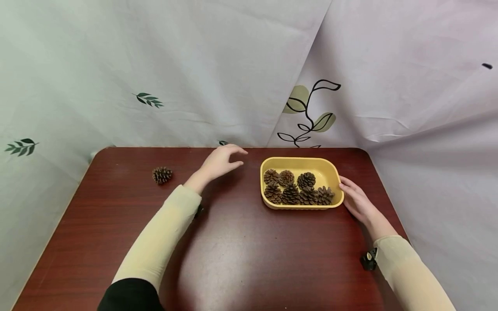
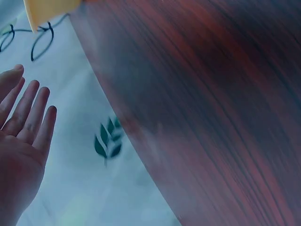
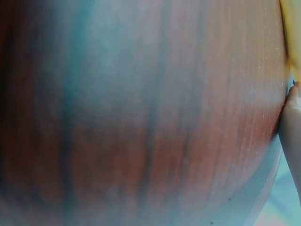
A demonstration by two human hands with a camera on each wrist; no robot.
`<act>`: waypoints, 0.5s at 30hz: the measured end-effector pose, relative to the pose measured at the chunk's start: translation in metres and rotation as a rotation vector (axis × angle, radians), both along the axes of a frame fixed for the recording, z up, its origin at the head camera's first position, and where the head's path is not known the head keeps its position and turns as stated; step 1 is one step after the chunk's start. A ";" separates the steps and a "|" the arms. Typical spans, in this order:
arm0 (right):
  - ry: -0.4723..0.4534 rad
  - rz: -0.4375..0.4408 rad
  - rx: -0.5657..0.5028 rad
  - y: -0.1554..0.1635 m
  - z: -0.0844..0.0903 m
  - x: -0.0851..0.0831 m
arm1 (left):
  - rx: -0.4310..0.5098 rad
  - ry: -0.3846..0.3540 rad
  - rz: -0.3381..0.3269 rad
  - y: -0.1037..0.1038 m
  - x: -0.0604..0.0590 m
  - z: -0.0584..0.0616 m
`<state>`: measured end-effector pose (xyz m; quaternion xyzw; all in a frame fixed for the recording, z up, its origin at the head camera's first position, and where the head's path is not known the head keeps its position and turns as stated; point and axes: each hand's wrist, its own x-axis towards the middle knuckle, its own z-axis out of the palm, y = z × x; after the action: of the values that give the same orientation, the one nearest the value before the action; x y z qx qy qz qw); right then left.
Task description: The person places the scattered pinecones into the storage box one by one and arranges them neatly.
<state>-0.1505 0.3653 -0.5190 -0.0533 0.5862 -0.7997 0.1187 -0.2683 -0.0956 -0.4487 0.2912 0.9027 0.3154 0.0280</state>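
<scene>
A yellow tray (image 1: 332, 172) stands on the dark red table (image 1: 241, 250) right of centre and holds several brown pine cones (image 1: 297, 188). My right hand (image 1: 355, 198) rests against the tray's right end with straight fingers. My left hand (image 1: 221, 162) hovers above the table just left of the tray, fingers loosely spread and holding nothing; the left wrist view shows its open palm (image 2: 21, 141). One more pine cone (image 1: 162, 175) lies alone at the table's far left. The right wrist view shows blurred table surface and a fingertip (image 3: 292, 122) near the tray's edge (image 3: 290, 37).
White cloth printed with leaves (image 1: 307, 112) hangs behind the table and drapes down both sides. The table's back edge runs just beyond the tray. Bare tabletop stretches across the front.
</scene>
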 end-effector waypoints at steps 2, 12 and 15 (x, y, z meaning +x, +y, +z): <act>0.001 0.000 0.001 0.000 0.000 0.000 | -0.011 -0.008 0.014 -0.012 0.000 0.000; 0.000 -0.001 -0.006 -0.001 0.002 0.000 | -0.091 -0.017 0.058 -0.062 0.006 0.000; 0.002 -0.002 -0.005 -0.001 0.001 0.000 | -0.125 -0.015 0.068 -0.076 0.008 -0.001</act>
<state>-0.1501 0.3645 -0.5179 -0.0537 0.5845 -0.8011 0.1173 -0.2607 -0.1719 -0.4493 0.2555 0.9299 0.2613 0.0421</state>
